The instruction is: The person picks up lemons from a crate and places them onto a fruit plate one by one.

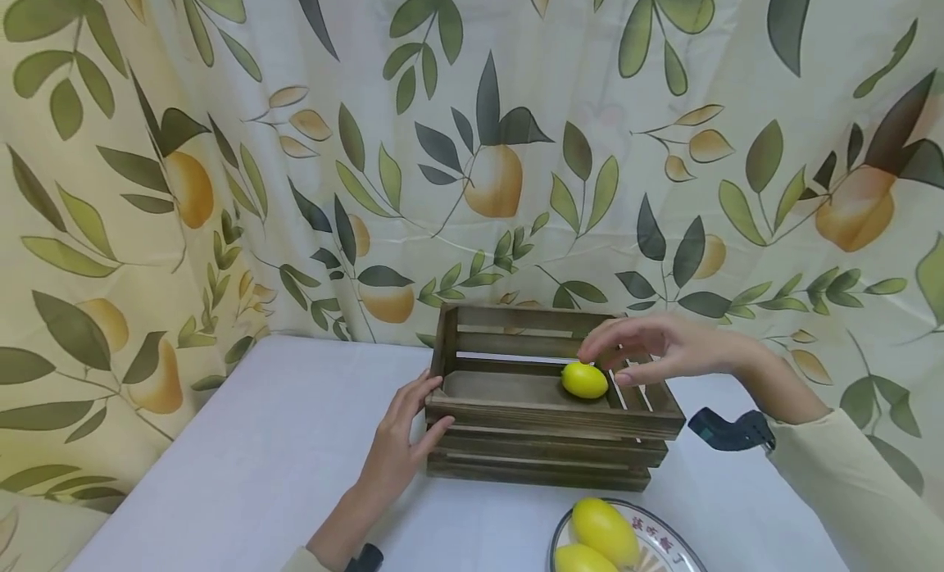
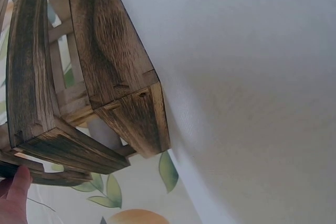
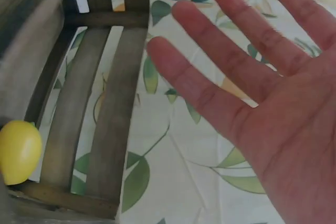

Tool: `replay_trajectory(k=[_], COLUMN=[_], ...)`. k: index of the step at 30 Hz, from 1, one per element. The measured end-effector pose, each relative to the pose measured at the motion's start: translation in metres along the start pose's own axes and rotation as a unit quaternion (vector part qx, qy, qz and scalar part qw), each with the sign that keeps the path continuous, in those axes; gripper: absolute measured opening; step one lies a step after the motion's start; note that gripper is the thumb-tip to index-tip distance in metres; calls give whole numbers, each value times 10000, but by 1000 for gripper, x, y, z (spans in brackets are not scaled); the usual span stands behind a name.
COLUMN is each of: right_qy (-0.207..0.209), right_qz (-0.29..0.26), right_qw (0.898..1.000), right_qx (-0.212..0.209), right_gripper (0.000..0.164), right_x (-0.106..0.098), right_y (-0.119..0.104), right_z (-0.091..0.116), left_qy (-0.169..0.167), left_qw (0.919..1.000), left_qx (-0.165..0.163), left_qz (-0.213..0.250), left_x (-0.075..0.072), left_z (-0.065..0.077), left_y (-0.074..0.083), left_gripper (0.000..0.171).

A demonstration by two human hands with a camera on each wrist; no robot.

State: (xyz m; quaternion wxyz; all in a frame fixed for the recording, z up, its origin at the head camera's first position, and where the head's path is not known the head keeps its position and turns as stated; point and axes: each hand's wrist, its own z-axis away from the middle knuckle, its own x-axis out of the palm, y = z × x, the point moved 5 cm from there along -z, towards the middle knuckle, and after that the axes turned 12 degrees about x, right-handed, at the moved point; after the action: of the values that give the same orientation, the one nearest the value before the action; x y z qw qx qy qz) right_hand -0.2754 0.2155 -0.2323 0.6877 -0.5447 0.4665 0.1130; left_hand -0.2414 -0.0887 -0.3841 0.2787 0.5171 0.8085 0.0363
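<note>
A brown slatted wooden crate [image 1: 546,429] stands on the white table. Inside it, toward the right end, lies a yellow lemon [image 1: 585,380], also visible in the right wrist view at the left edge. My left hand [image 1: 401,433] holds the crate's left front corner, fingers at the side rim and thumb against the front. Only a bit of that hand shows in the left wrist view, touching a slat. Over the crate's right end hovers my right hand [image 1: 664,348], close to the lemon, fingers spread and holding nothing in the right wrist view.
In front of the crate, at the bottom edge of the head view, a patterned round plate [image 1: 667,547] carries more lemons [image 1: 606,531]. Behind the table hangs a curtain [image 1: 472,252] printed with leaves and fruit. The white tabletop [image 1: 295,441] extends to the left.
</note>
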Motion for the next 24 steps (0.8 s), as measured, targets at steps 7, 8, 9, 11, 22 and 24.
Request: replay_trajectory(k=[7,8,9,11,22,24], right_qy=[-192,-182,-162,-104,190,180], right_qz=[-395,-461,-518,-515,-416,-508], right_qw=[9985,9979,9974,9965,9850,9819], right_qx=[320,406,482,647,1662,1818], right_gripper=[39,38,36,34,37,36], right_x=[-12,-15,-17,-22,-25,-23], right_y=[24,29,33,41,77,84], right_z=[-15,-16,-18,-21,-49,-53], left_qy=[-47,-70,-88,-79,-98,-103], left_qw=[10000,10000,9999,10000,9998,9998], left_qx=[42,26,-1,-38,-150,-121], left_qz=[66,58,48,41,125,140], left_x=[2,2,2,2,2,2], left_z=[1,1,1,1,1,0], left_y=[-4,-4,-5,-5,-4,-4], left_gripper=[59,59,59,59,56,56])
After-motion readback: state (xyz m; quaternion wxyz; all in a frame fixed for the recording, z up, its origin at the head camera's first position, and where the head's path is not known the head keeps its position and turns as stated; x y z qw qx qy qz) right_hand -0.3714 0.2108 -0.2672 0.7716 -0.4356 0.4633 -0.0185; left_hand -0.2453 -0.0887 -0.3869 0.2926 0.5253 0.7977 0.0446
